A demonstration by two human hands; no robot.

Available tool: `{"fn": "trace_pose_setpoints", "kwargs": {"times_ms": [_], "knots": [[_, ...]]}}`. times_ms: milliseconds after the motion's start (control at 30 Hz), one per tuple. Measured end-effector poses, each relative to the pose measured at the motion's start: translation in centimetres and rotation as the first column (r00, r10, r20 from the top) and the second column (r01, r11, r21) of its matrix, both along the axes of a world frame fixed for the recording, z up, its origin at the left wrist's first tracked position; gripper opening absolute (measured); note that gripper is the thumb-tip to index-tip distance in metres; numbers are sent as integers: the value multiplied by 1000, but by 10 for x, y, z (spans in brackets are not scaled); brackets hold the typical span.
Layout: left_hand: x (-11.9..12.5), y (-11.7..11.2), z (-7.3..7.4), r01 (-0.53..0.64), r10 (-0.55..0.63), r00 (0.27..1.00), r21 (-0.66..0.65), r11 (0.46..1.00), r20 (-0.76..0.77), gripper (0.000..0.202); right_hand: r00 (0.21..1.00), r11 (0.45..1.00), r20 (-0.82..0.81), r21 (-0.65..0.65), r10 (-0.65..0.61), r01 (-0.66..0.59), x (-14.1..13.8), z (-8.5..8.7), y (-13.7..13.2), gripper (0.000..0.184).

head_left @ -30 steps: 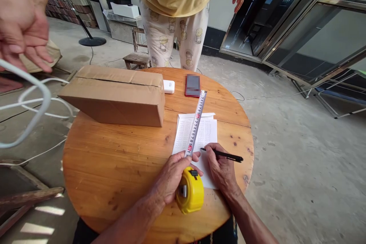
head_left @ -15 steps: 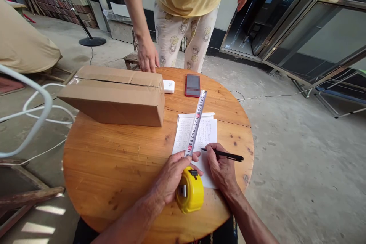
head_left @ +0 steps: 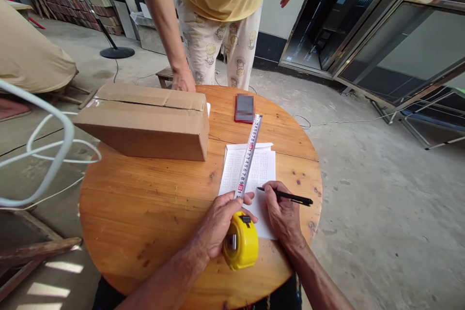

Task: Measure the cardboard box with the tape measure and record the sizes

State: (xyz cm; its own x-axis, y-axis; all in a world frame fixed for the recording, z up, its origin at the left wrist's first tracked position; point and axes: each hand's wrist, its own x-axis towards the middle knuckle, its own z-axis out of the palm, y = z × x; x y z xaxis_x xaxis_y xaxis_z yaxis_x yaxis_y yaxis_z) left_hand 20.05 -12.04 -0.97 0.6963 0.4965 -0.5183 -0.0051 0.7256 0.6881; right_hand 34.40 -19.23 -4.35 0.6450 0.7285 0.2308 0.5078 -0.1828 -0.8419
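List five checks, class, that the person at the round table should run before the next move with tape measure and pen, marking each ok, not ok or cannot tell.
1. Grip on the tape measure: ok, the left hand closes around its yellow case.
2. Measuring blade drawn out: ok, it lies across the sheet of paper, tip near the red phone.
3. Writing tool ready: ok, the right hand holds the pen, tip over the paper.
4. Writing on the paper legible: cannot tell, too small.
5. The cardboard box free of other hands: not ok, another person's hand is at its far edge.
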Motion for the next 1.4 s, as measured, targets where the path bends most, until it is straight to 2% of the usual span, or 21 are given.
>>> {"fn": "trace_pose_setpoints", "kwargs": {"times_ms": [233, 467, 633, 900, 1400], "knots": [[0, 0, -3, 13, -13, 1000, -2, 1000, 9, 18, 999, 999, 28, -40, 29, -28, -1, 1, 1, 20], [-1, 0, -4, 19, -19, 1000, 7, 1000, 11, 16, 999, 1000, -24, -2, 25, -25, 0, 0, 0, 19], [-1, 0, -3, 20, -20, 1000, -3, 1000, 20, 17, 999, 999, 2, -21, 33, -33, -1, 0, 1, 20], [0, 0, 3, -17, 17, 1000, -16, 1000, -11, 21, 995, 999, -92, -10, -48, 47, 5, -1, -2, 21], [-1, 0, -2, 12, -12, 1000, 4, 1000, 11, 18, 994, 1000, -111, -10, -4, 3, 4, -3, -2, 19]]}}
